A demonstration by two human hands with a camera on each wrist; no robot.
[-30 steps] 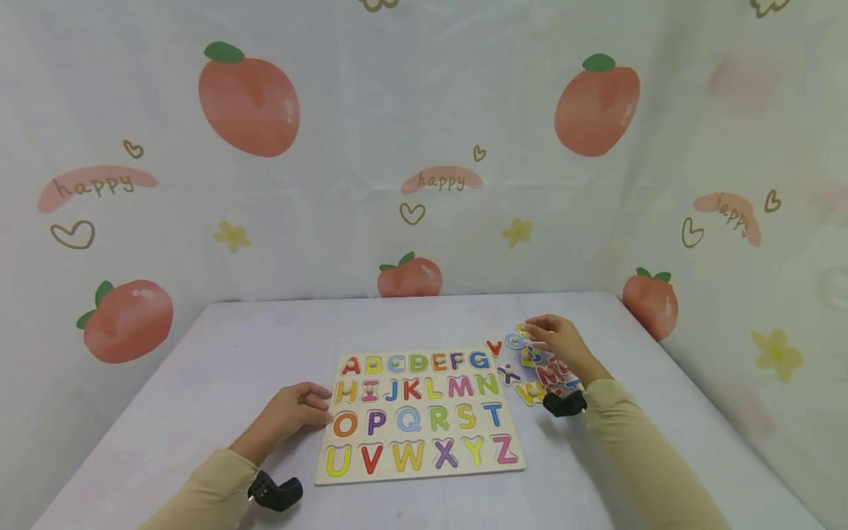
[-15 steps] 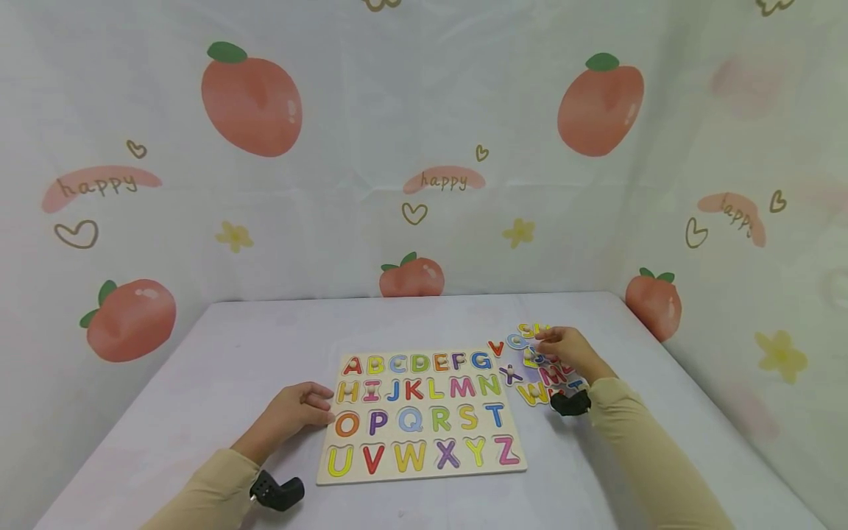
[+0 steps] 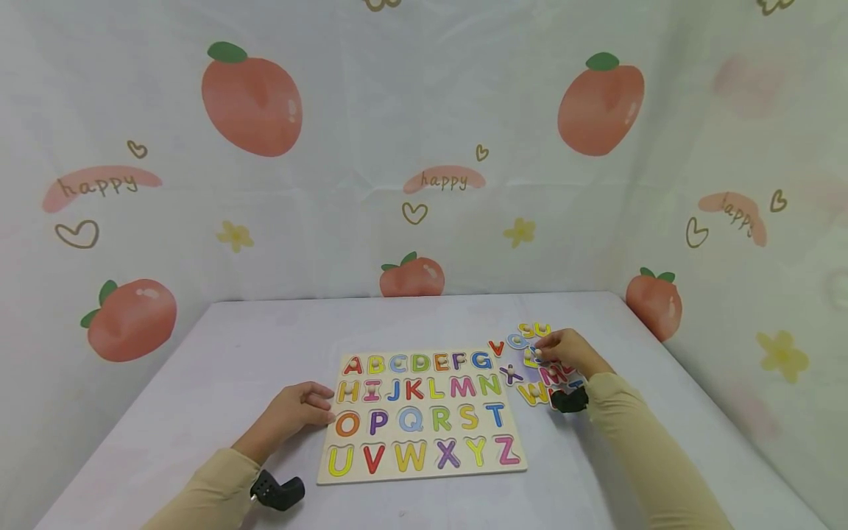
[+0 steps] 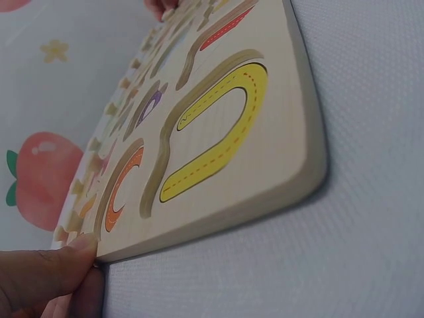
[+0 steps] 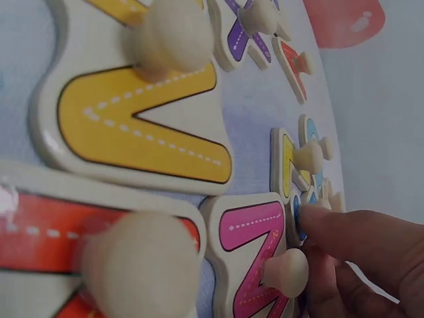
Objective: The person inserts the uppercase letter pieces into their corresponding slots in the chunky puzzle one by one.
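Note:
My left hand (image 3: 291,412) grips the left edge of a wooden alphabet puzzle board (image 3: 391,423), its thumb (image 4: 81,244) on the edge near a corner. Knobbed pieces fill the top row A to G plus H and I; the other recesses show printed letters. At the pile right of the board, my right hand (image 3: 568,350) pinches the knob of a blue letter piece (image 5: 296,215), mostly hidden by neighbours and fingers. Close by lie a pink M piece (image 5: 248,242), a yellow L piece (image 3: 529,359) and a yellow W piece (image 3: 532,395).
Farther back in the pile lie yellow S (image 3: 526,330) and U (image 3: 542,329) pieces and a light-blue piece (image 3: 517,341). A red V piece (image 3: 496,348) and purple X piece (image 3: 511,375) lie beside the board's right edge. A fruit-print curtain (image 3: 318,243) surrounds the white table (image 3: 278,331).
My right hand has come from the back of the pile to the blue piece, uncovering the yellow U. The left hand keeps its grip on the board.

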